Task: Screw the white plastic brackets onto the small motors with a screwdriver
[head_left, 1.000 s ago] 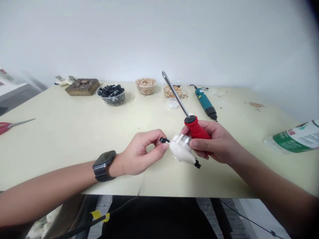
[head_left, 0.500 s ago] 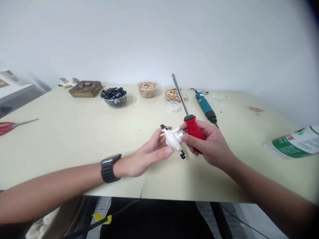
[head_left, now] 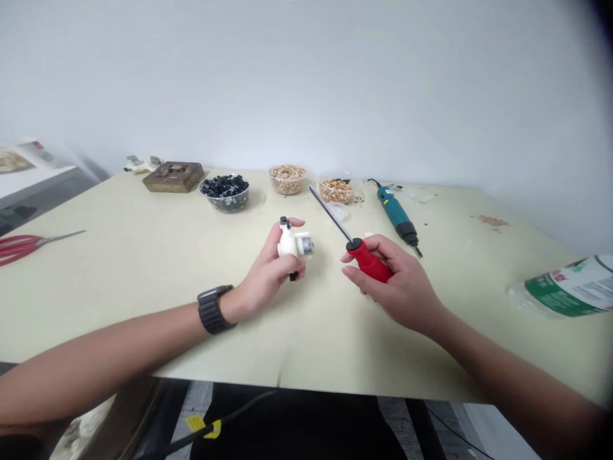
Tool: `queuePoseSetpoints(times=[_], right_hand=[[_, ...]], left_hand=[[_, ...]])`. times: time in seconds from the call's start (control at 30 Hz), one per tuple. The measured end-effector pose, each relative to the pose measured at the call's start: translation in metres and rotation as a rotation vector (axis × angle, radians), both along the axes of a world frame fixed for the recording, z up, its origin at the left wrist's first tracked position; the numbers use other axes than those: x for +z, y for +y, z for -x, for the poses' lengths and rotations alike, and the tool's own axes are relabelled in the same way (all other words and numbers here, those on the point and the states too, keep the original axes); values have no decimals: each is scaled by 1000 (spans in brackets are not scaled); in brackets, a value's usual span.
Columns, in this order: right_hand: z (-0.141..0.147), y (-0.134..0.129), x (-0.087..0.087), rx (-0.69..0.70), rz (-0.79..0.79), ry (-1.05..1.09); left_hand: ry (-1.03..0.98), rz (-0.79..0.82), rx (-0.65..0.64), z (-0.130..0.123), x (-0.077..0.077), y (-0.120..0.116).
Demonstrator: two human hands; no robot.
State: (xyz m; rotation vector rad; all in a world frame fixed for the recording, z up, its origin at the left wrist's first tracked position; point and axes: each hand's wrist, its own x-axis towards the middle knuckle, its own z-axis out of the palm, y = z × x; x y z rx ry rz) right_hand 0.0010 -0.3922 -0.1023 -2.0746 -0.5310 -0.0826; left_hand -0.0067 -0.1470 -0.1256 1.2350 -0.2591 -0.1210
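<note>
My left hand (head_left: pixel 268 275), with a dark watch (head_left: pixel 215 309) on its wrist, is closed around a small white plastic part (head_left: pixel 288 243). That part carries black pieces at two ends and a silver, motor-like cylinder (head_left: pixel 306 245) pointing right; its exact kind I cannot make out. To the right, my right hand (head_left: pixel 400 281) grips the red handle of a screwdriver (head_left: pixel 370 260). The metal shaft slants up and to the left, its tip above the table near the plastic bowls. Screwdriver and white part are apart from each other.
Along the back stand a metal block (head_left: pixel 173 177), a bowl of black pieces (head_left: pixel 230 198), a bowl of light pieces (head_left: pixel 287 181) and a bowl of brownish pieces (head_left: pixel 336 191). A teal power tool (head_left: pixel 396 211), a labelled bottle (head_left: pixel 565 286) and red-handled scissors (head_left: pixel 22 248) lie around.
My left hand has moved left and up with the white part, turning it, and my right hand no longer touches it. The screwdriver now leans further left.
</note>
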Motion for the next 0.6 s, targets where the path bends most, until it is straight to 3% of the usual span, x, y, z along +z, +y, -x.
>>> queuePoseSetpoints(times=[0.17, 0.6], right_hand=[[-21, -17, -4, -38, 297, -385], [-33, -31, -12, -6, 517, -528]], left_hand=[[118, -19, -16, -14, 9, 12], [41, -185, -66, -16, 6, 17]])
